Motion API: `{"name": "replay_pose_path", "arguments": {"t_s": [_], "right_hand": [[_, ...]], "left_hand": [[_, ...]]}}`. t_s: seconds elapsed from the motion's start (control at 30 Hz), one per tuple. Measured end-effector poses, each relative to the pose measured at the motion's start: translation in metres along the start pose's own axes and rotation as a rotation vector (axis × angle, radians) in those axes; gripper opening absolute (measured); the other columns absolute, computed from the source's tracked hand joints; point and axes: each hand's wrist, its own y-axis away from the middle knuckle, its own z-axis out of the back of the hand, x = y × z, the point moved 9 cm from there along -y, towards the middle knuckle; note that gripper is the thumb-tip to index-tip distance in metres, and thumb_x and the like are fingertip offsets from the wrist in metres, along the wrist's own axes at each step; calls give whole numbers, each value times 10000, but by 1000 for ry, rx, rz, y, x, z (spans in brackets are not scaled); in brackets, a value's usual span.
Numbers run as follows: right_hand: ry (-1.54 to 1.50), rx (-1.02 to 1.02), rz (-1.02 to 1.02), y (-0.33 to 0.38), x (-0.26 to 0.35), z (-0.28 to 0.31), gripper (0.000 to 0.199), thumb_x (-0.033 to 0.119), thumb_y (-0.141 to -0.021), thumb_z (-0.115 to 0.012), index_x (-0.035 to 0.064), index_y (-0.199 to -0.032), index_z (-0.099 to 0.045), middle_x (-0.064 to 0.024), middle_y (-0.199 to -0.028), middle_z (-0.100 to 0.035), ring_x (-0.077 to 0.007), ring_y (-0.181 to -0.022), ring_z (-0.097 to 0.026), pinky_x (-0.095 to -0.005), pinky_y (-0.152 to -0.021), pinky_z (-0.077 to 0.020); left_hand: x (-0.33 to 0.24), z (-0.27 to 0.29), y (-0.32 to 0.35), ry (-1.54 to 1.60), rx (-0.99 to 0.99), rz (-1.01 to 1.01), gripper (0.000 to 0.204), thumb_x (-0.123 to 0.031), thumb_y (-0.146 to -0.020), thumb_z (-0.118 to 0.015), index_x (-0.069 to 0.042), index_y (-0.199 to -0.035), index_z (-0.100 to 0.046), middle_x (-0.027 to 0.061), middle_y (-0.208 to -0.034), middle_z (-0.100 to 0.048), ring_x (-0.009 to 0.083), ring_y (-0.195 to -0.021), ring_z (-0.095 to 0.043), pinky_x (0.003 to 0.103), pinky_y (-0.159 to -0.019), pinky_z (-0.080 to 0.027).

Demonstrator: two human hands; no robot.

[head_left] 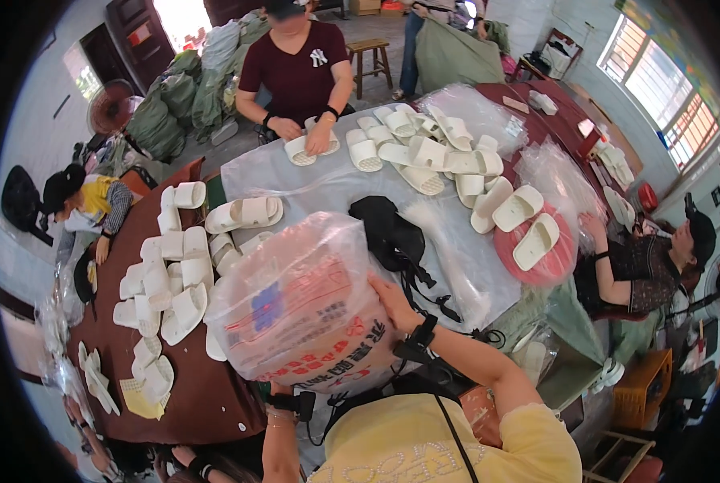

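Note:
A large clear plastic bag (296, 294) with red, blue and dark print and something pinkish inside bulges up in front of my body. My right hand (392, 304) holds its right side, the fingers laid along the plastic. My left arm reaches to the bag's lower left, where the bag hides that hand (279, 390) almost wholly, fingers included. Beyond the bag's right edge lies a black cloth bag (388, 233) with dangling straps. Just left of the plastic bag, several white slippers (185, 312) lie in loose piles.
More white slippers (424, 153) cover the far side of the sheeted table (312, 181). Some rest on a round pink bundle (501, 256) at right. A person in a maroon shirt (292, 60) handles slippers opposite; others sit left and right. Clear plastic (557, 181) lies at far right.

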Motion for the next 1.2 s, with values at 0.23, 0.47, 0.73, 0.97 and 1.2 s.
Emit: {"name": "replay_pose_path", "arguments": {"t_s": [0.23,0.47,0.73,0.97,1.2], "right_hand": [[77,-341,381,91,72,43,514,466,-867,-502,-32,-856,-627,-5,-743,-590,-66,-672,-486,-216,-631,-399],[122,-726,516,262,59,143,343,281,-883,-493,-10,-1038,-585,-60,-986,-595,-125,-885,-531,-284,-786,-435],[-125,-1491,957,502,-81,232,344,228,-883,-477,-15,-1125,-512,-94,-1099,-538,-167,-942,-523,-322,-817,-442],[-533,-2171,1230,670,-118,288,565,452,-901,-414,-31,-1188,-468,-117,-1179,-503,-236,-984,-530,-341,-858,-429],[-338,-2764,242,742,-170,343,795,636,-802,-440,-107,-1051,-572,-202,-1038,-592,-287,-951,-554,-361,-840,-408]], "left_hand": [[-10,-45,22,-108,-38,45,431,-408,-926,-367,-77,-1167,-503,56,-1096,-574,127,-788,-587,241,-589,-487],[6,-80,31,-271,-36,100,416,-392,-929,-372,-70,-1149,-518,52,-1078,-579,111,-735,-589,224,-550,-478],[22,-177,84,-663,657,-230,334,-315,-926,-427,-22,-952,-586,9,-825,-537,19,-456,-245,190,-389,-154],[62,-176,79,-903,662,-147,318,-292,-922,-436,-19,-918,-598,14,-783,-565,15,-429,-261,191,-369,-175],[101,-177,72,-1034,589,-50,292,-269,-915,-452,-26,-886,-611,-3,-742,-565,14,-408,-264,192,-356,-175]]}}
